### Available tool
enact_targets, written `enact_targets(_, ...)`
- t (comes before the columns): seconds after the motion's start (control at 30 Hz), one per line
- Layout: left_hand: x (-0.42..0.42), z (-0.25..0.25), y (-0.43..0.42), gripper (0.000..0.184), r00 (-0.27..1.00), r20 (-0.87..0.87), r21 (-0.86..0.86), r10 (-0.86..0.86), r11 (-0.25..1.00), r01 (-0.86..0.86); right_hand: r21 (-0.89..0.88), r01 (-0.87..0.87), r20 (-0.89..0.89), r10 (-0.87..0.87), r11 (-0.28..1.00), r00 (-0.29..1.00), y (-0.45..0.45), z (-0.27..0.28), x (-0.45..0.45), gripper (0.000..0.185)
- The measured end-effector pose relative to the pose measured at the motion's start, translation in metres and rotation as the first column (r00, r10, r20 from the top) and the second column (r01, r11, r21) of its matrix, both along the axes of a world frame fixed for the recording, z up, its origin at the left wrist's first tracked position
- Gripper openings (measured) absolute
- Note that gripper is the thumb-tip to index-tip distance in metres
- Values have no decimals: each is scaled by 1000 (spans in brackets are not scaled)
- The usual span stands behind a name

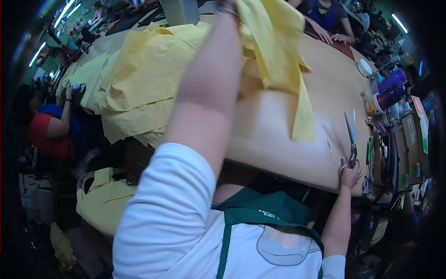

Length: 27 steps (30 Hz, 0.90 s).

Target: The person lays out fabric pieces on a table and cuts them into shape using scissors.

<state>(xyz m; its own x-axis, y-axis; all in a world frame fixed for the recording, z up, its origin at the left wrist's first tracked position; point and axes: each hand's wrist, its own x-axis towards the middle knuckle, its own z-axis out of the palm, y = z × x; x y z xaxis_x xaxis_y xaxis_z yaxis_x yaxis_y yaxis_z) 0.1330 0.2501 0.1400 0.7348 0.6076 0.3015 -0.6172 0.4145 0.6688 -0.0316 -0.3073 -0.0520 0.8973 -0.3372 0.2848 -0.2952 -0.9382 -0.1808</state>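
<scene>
My left arm (209, 83) reaches up across the worktable, and its hand is cut off by the top edge at the wrist. Beside that wrist a long yellow sheet (274, 46), leather or cloth, hangs raised over the table, its narrow end trailing down; it appears held by my left hand, though the fingers are out of sight. At the table's right front edge, my right hand (351, 174) is closed around the handles of large metal scissors (351, 139). Their blades are spread apart and point away from me.
A broad pile of yellow sheets (144, 69) covers the table's left side. More yellow material (104, 207) lies on a seat below. Boxes (409, 139), a dark purple cup (390, 96) and a white bowl (364, 68) line the right. Co-workers sit at left (49, 125) and far right (325, 23).
</scene>
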Motion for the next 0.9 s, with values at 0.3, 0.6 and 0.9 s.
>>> enact_targets(0.3,-231,42,324,27,877,212,218,430,854,-472,-19,-9,8,9,1000,1000,-4,-5,3,61)
enact_targets(0.6,-428,-104,226,58,-210,-113,993,971,106,-45,-28,-262,26,263,965,964,-7,-2,11,45)
enact_targets(0.9,-689,-193,103,55,-606,-268,365,749,661,656,-146,-212,-183,184,966,966,26,-7,20,65)
